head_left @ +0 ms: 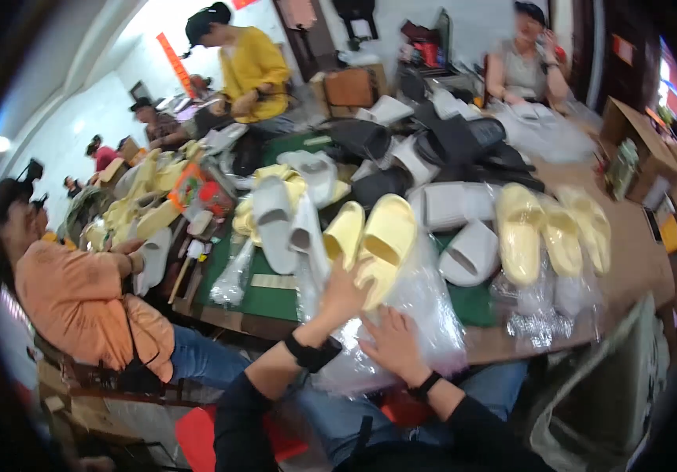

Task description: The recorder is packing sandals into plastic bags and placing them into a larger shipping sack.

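My left hand (346,294) is at the heel end of a pair of pale yellow slippers, its fingers closed around the heel of the right-hand yellow slipper (390,236). The other yellow slipper (343,234) stands close beside it, toes pointing away from me. Beneath them a pile of clear plastic bags (430,311) hangs over the table's near edge. On these bags lies my right hand (396,343), fingers spread, just below the slipper's heel. To the left are grey slippers (273,224); a whitish slipper (470,253) lies to the right.
Bagged yellow slippers (520,240) line the right side of the table (633,259). Black slippers (362,138) are heaped at the back. A cardboard box (643,153) stands far right, a large plastic-lined bag (602,393) below it. A person in orange (71,303) sits at left.
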Demonstrator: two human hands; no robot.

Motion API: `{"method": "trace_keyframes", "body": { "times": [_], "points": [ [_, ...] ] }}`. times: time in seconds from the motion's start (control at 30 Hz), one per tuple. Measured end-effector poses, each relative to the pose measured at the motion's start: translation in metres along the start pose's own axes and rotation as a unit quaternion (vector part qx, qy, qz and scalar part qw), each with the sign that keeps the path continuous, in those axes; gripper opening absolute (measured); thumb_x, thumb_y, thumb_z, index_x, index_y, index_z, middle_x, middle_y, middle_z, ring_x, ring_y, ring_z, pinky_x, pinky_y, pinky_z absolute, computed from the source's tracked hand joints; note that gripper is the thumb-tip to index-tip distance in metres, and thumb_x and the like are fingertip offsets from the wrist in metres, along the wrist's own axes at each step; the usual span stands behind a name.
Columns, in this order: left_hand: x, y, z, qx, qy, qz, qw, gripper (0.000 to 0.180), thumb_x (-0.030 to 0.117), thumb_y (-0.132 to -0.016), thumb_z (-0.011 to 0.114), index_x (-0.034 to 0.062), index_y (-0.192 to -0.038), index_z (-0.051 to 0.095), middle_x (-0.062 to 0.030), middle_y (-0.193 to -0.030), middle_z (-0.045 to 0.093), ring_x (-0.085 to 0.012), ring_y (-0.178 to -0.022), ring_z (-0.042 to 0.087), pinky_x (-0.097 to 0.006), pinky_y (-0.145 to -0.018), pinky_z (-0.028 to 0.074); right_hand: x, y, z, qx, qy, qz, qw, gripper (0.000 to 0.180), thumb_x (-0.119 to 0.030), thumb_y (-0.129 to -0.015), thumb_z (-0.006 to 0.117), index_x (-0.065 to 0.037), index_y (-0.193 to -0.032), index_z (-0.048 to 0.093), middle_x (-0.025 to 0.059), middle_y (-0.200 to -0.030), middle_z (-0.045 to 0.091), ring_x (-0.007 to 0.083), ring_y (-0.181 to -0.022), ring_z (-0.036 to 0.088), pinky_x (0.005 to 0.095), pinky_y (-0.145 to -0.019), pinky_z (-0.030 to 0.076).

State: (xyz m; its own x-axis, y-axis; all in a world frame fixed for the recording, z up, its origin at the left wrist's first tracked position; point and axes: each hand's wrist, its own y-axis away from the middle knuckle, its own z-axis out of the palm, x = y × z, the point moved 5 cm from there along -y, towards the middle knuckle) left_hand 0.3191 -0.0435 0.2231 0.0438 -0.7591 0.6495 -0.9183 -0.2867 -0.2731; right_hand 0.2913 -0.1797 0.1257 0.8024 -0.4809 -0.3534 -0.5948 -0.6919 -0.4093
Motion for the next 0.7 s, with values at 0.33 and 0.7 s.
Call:
{"method": "trace_keyframes", "body": {
  "times": [0.33,0.7],
  "points": [
    [-0.01,-0.04,0.043,-0.137,-0.051,-0.104,0.984,0.051,0.035,-0.083,0.062,0.0275,-0.132,0.053,-0.0454,-0.13,0.032,-0.0548,-0.119,0.038,-0.054,-0.102,0.033,-0.008,0.0,-0.012,-0.007,0.036,-0.013,0.999,0.054,-0.048,-0.084,0.057,-0.018,-0.129,0.057,0.0221,-0.135,0.047,0.0371,-0.124,0.044,0.0523,-0.102,0.031],
    [-0.044,-0.054,0.046,-0.043,-0.078,-0.145,0.985,0.046,0.028,-0.085,0.058,0.0091,-0.127,0.054,-0.0416,-0.131,0.034,-0.0589,-0.122,0.033,-0.057,-0.106,0.029,-0.005,0.0,-0.002,-0.023,0.055,0.005,0.998,0.053,-0.05,-0.085,0.055,-0.019,-0.127,0.059,0.0246,-0.138,0.044,0.0402,-0.127,0.041,0.052,-0.105,0.028]
  ]
}}
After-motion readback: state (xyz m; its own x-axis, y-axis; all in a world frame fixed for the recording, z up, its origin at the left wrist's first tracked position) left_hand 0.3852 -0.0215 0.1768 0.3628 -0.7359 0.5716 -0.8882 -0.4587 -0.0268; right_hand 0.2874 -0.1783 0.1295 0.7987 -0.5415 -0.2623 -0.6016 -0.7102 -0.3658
